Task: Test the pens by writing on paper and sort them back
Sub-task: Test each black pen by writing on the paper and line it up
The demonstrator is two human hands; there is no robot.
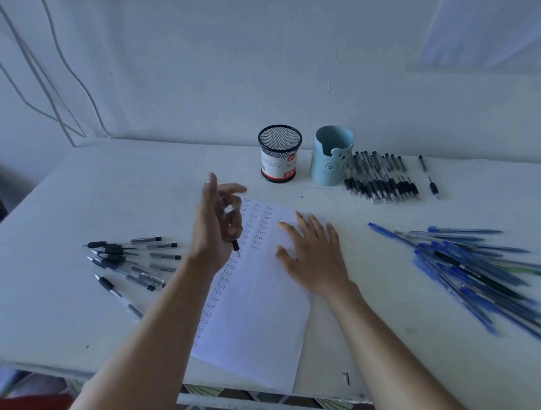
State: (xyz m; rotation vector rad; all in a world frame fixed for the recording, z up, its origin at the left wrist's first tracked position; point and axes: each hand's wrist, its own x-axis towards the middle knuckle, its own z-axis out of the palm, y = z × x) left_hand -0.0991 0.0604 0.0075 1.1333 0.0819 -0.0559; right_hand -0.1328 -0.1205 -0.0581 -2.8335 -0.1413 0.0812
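Left hand [215, 229] pinches a black pen [235, 245], tip down over the paper [256, 320]. Right hand [312, 253], fingers spread, presses the sheet flat. Risk: the look-alike left pile [127, 263] and rear pile [381, 178] on the worktop [58, 305] invite mis-sorting.

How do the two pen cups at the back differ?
The mesh cup is black wire with a red and white label; the blue cup is solid with a bear face. The mesh cup's rim is even; the blue cup's rim dips at the front. Both stand upright, side by side.
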